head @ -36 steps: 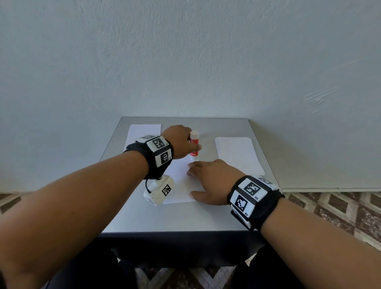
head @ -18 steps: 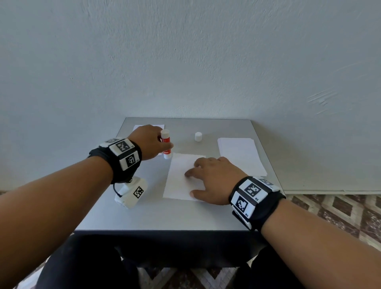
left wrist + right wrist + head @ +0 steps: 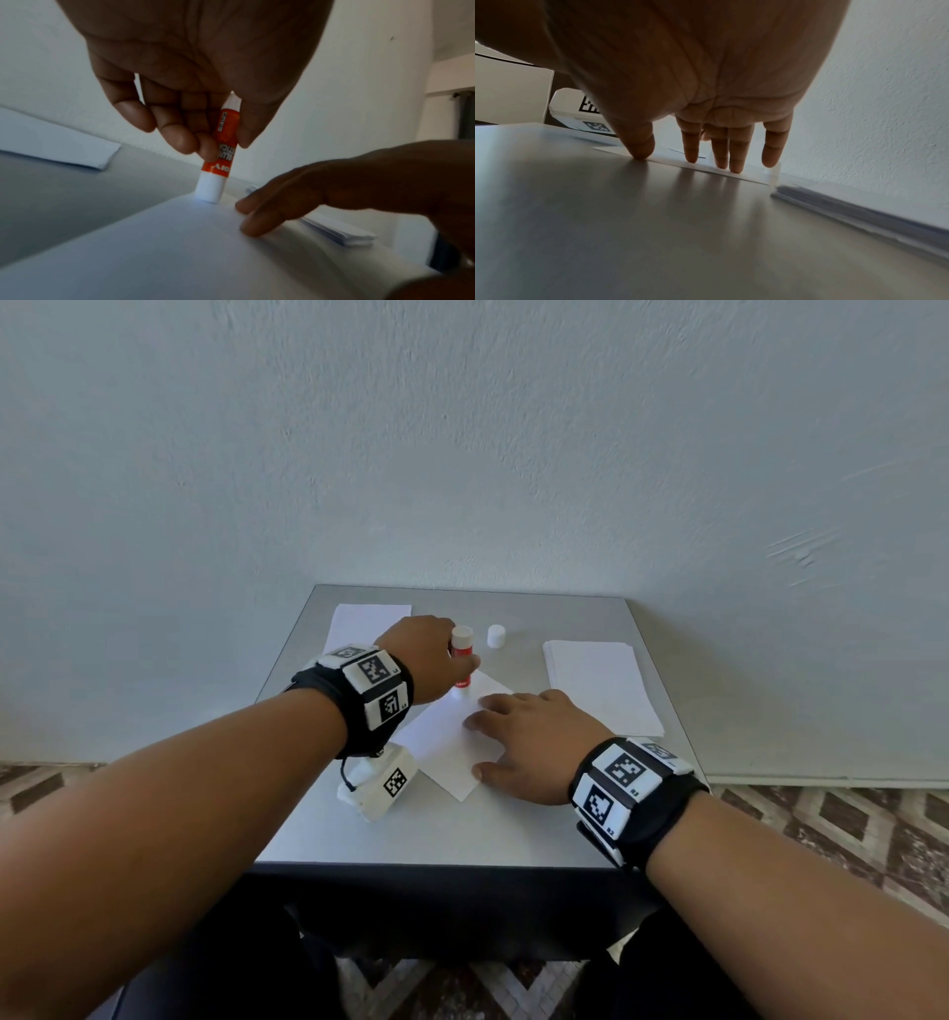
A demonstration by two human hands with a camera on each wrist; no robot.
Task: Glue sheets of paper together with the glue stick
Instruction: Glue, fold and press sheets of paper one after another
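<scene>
My left hand (image 3: pixel 429 654) pinches the glue stick (image 3: pixel 219 154), tip down on the far corner of the sheet (image 3: pixel 447 742) mid-table (image 3: pixel 462 834). My right hand (image 3: pixel 529 742) lies flat, fingers pressing it. With 1 hard stroke off the edge, the paper could crease or skid.

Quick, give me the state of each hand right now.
Left hand: closed around the glue stick, its tip down on the sheet of paper.
Right hand: open, fingers flat, pressing on the same sheet.
</scene>
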